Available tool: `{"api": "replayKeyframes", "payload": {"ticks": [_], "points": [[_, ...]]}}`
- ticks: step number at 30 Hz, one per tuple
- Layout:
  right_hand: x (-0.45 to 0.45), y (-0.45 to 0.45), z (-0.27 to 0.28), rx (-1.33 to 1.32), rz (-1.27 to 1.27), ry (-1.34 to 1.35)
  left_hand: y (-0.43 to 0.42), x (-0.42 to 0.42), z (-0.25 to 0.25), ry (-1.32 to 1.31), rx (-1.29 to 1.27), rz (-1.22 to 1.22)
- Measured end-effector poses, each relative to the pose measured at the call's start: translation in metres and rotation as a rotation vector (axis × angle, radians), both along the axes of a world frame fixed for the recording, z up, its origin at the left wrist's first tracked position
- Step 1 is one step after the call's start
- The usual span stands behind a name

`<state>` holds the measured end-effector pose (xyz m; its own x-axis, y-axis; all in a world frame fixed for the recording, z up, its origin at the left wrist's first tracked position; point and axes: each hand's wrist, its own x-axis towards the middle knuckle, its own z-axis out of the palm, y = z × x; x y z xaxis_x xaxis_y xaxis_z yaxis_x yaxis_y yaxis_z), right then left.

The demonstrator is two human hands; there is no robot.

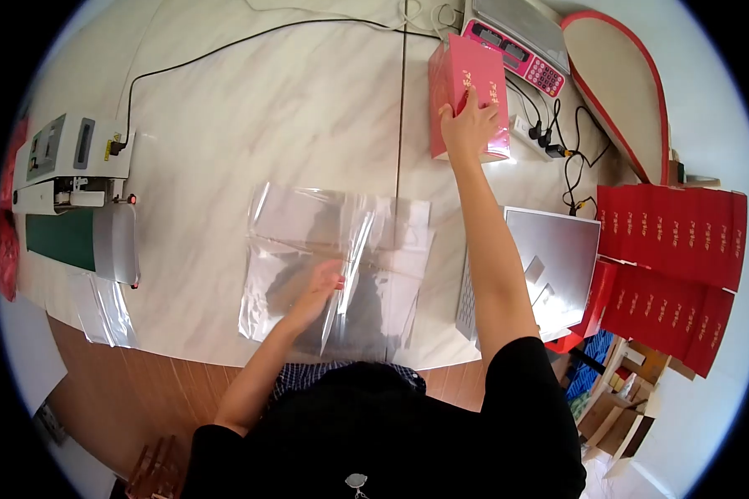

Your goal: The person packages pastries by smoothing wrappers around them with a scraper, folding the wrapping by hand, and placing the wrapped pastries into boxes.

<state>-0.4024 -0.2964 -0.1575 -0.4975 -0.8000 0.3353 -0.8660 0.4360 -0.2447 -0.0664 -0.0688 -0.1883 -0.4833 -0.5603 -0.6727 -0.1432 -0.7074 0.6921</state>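
My right hand point(469, 125), arm stretched forward, lies on a pink-red box point(476, 65) with gold lettering. Its fingers are spread over the face of the box, and a shiny clear edge shows at the box's near end. Lower down, my left hand point(314, 293) pinches a fold of clear plastic bag point(345, 229). This thin film lies flat on the marbled table in front of my body, with a crease raised beside my fingers. Part of my left fingers is covered by the glossy film.
At the left stands a white machine point(79, 162) with a green belt point(58, 241). A pink scale point(516, 54), power strip point(531, 137) and cables are at the back right. A silver laptop point(549, 266) sits near my right arm, beside red printed boxes point(670, 237).
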Motion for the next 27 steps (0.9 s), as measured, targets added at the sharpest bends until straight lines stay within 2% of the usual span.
{"api": "replayKeyframes", "payload": {"ticks": [3, 6, 9, 12, 14, 19, 20, 21, 22, 25, 27], "points": [[-0.006, 0.002, -0.023, -0.016, -0.002, 0.098, -0.004, 0.014, 0.005, -0.034, -0.018, 0.027], [-0.011, 0.017, -0.022, -0.152, 0.02, 0.124, -0.002, 0.018, 0.004, -0.032, -0.023, 0.011], [-0.039, 0.071, 0.026, -0.256, 0.171, 0.1, 0.005, 0.009, -0.001, -0.022, -0.058, -0.053], [-0.102, 0.154, 0.07, -0.267, 0.043, 0.134, 0.007, 0.0, 0.02, -0.076, -0.066, -0.108], [-0.163, 0.222, 0.091, -0.351, -0.096, 0.307, 0.011, -0.005, 0.025, -0.125, -0.07, -0.132], [-0.329, 0.435, 0.078, -0.091, -0.616, 0.46, 0.025, -0.009, 0.036, -0.198, -0.092, -0.224], [-0.327, 0.46, 0.092, -0.011, -0.786, 0.35, 0.029, -0.008, 0.037, -0.233, -0.091, -0.229], [-0.371, 0.509, 0.067, 0.017, -0.8, 0.246, 0.033, -0.005, 0.037, -0.251, -0.097, -0.243], [-0.38, 0.528, 0.067, 0.093, -0.956, 0.125, 0.037, -0.001, 0.037, -0.305, -0.089, -0.242], [-0.416, 0.568, 0.052, 0.227, -0.96, -0.04, 0.048, 0.01, 0.041, -0.405, -0.068, -0.238], [-0.435, 0.572, 0.045, 0.412, -0.843, -0.137, 0.057, 0.011, 0.046, -0.451, -0.057, -0.226]]}}
